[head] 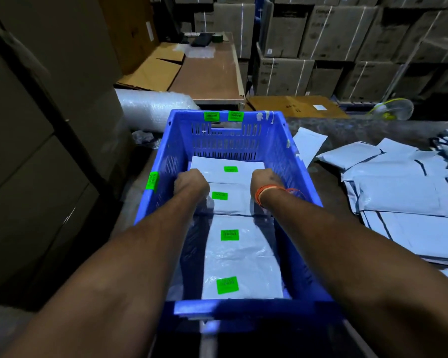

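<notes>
Packets (pixel 234 254), white with green labels, lie overlapping along the floor of the blue crate (pixel 277 140). Both hands are down inside the crate at the far packet (pixel 217 164). The left hand (pixel 192 180) is at its left edge and the right hand (pixel 267 177) at its right edge. Each is curled like a fist, knuckles up, with the fingers turned away from the camera and hidden. Whether they grip the far packet or only press on it cannot be told. An orange band (pixel 269 191) circles the right wrist. A pile (pixel 398 192) of similar white mailers lies on the table (pixel 326 182) just right of the crate.
</notes>
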`<state>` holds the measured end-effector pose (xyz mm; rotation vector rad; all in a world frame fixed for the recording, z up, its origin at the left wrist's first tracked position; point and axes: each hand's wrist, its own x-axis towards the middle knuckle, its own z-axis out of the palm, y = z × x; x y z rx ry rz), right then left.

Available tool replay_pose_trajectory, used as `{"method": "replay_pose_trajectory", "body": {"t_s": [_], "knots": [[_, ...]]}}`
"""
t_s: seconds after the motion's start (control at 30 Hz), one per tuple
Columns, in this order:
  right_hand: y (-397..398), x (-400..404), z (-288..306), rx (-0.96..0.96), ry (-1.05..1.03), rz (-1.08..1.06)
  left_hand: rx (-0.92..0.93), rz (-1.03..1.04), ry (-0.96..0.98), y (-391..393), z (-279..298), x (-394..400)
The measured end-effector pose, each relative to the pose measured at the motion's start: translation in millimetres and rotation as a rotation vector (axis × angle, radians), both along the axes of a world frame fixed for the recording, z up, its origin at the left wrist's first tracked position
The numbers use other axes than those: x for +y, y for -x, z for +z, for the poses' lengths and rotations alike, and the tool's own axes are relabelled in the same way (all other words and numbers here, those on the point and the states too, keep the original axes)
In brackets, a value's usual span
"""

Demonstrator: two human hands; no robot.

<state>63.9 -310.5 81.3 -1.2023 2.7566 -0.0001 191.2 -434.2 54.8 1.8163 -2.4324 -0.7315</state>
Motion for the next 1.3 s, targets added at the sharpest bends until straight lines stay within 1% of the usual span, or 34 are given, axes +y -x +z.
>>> {"method": "replay_pose_trajectory", "body": {"t_s": [0.03, 0.07, 0.1, 0.23, 0.4, 0.5, 0.57, 0.7, 0.83, 0.9, 0.97, 1.03, 1.13, 1.23, 1.3], "knots": [[0, 1, 8, 0.001, 0.016, 0.035, -0.008, -0.018, 0.049, 3, 6, 3], [-1, 4, 16, -0.005, 0.054, 0.054, 0.035, -0.033, 0.089, 5, 15, 9], [1, 5, 24, 0.002, 0.091, 0.062, 0.085, -0.051, 0.081, 6, 29, 19], [12, 21, 61, -0.004, 0.324, 0.105, 0.278, -0.115, 0.156, 18, 77, 66], [39, 78, 97, -0.058, 0.561, 0.149, 0.429, -0.172, 0.252, 48, 111, 119], [67, 127, 107, -0.093, 0.648, 0.106, 0.48, -0.253, 0.322, 71, 128, 158], [87, 163, 108, -0.107, 0.679, 0.096, 0.524, -0.286, 0.331, 89, 137, 189], [124, 239, 102, -0.093, 0.66, 0.087, 0.532, -0.344, 0.347, 130, 142, 255], [157, 310, 76, -0.119, 0.623, 0.089, 0.507, -0.412, 0.333, 165, 132, 323], [170, 339, 56, -0.143, 0.596, 0.08, 0.503, -0.404, 0.309, 177, 118, 352], [180, 365, 33, -0.191, 0.57, 0.069, 0.508, -0.385, 0.222, 186, 97, 379], [186, 388, 11, -0.247, 0.525, 0.062, 0.452, -0.358, 0.131, 193, 70, 401], [187, 415, -16, -0.3, 0.426, 0.086, 0.401, -0.253, -0.056, 198, 27, 423], [182, 431, -40, -0.343, 0.371, 0.108, 0.309, -0.129, -0.17, 196, -12, 435], [176, 437, -54, -0.385, 0.33, 0.102, 0.291, -0.065, -0.244, 193, -38, 440]]}}
